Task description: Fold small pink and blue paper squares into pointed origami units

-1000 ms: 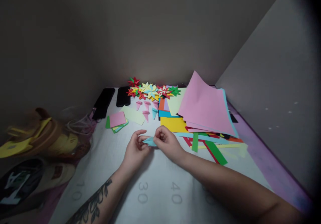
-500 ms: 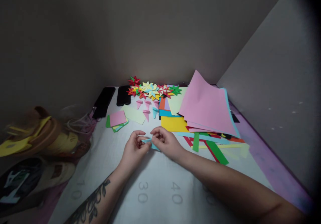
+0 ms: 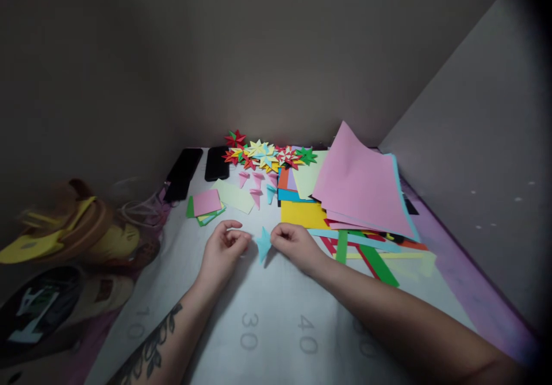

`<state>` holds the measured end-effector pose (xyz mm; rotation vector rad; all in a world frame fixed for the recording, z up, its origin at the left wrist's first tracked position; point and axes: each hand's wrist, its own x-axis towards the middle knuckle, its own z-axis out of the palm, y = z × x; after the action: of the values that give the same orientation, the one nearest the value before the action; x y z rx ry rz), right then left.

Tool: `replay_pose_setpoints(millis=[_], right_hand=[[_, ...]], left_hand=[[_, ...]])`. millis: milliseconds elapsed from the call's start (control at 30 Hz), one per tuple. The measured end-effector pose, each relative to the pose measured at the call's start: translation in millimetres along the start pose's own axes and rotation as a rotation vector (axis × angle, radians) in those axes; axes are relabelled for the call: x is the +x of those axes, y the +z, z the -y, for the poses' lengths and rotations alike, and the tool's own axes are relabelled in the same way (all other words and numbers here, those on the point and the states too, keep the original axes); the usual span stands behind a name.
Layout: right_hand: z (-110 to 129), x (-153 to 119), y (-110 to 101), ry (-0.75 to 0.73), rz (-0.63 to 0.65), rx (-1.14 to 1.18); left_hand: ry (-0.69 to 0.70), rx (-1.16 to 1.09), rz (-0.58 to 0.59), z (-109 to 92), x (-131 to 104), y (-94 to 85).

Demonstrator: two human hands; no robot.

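A light blue folded paper piece (image 3: 264, 246) with pointed ends stands out between my hands, above the white mat. My right hand (image 3: 297, 248) pinches its right side between thumb and fingers. To the left of the piece, my left hand (image 3: 224, 252) is loosely curled, its fingertips just off the paper and holding nothing I can see. Beyond my hands lie several small pink folded pieces (image 3: 256, 197) and another light blue folded piece (image 3: 271, 194).
Paper stars (image 3: 265, 152) are heaped at the back by two black phones (image 3: 217, 164). Small paper squares (image 3: 206, 203) lie at left. Large pink sheets (image 3: 362, 186) and coloured strips (image 3: 377, 265) cover the right. Caps (image 3: 81, 232) sit at far left.
My left hand has let go of the light blue folded paper and drawn back left. The piece has turned and now shows its pointed shape, held by my right hand. The view has shifted slightly.
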<state>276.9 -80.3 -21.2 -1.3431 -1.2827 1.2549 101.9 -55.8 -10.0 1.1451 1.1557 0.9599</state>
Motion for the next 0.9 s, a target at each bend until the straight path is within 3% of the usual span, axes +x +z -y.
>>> replay_pose_setpoints(millis=[100, 200, 400, 500, 700, 900], right_hand=[[1.9, -1.0, -0.9, 0.017, -0.053, 0.031], [2.5, -5.3, 2.7, -0.004, -0.061, 0.041], [6.3, -14.3, 11.2, -0.04, -0.026, -0.063], [6.6, -10.8, 5.6, -0.045, -0.079, -0.071], [-0.5, 5.6, -22.6, 0.003, -0.26, 0.056], [8.2, 27.3, -28.6, -0.039, -0.244, -0.212]], left_hand=[[0.01, 0.007, 0.008, 2.3, -2.5, 3.3], [0.006, 0.089, 0.149, 9.0, -10.0, 9.7], [0.022, 0.232, 0.169, 9.8, -20.0, 13.1], [-0.021, 0.217, 0.193, 4.2, -19.5, 11.4], [-0.027, 0.178, 0.168, 2.7, -16.7, 0.0], [0.094, 0.49, 0.278, 4.6, -11.8, -19.3]])
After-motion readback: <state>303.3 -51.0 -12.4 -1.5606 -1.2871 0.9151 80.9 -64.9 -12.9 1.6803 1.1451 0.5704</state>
